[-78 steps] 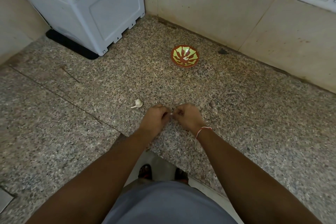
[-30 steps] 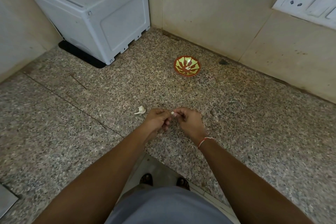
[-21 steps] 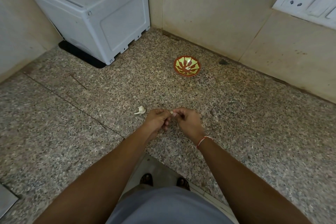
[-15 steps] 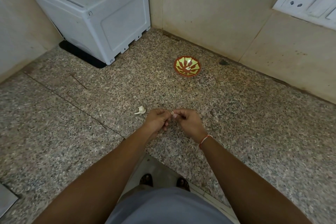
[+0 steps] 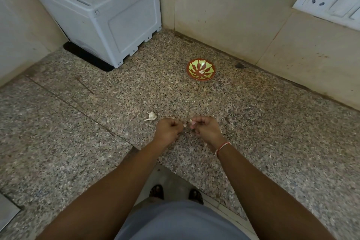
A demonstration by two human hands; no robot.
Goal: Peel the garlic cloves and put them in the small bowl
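Note:
My right hand (image 5: 206,129) pinches a small pale garlic clove (image 5: 191,121) at its fingertips, low over the speckled stone counter. My left hand (image 5: 168,130), fingers curled, pinches a tiny pale scrap (image 5: 184,125) that looks like peel, just left of the clove. A narrow gap separates the two hands. Another white garlic piece with a pointed tail (image 5: 151,116) lies on the counter to the left of my left hand. The small red bowl with a green pattern (image 5: 202,79) stands farther back, near the wall, with a pale piece (image 5: 201,72) inside.
A grey-white box-shaped appliance (image 5: 109,11) stands in the back left corner. Tiled walls close the counter at the back, with a socket panel (image 5: 331,4) at upper right. The counter's front edge (image 5: 175,169) runs under my forearms; my feet show below.
My hands, earlier touching around the clove, have drawn slightly apart; the clove stays with my right hand and a scrap with my left. The view has shifted a little.

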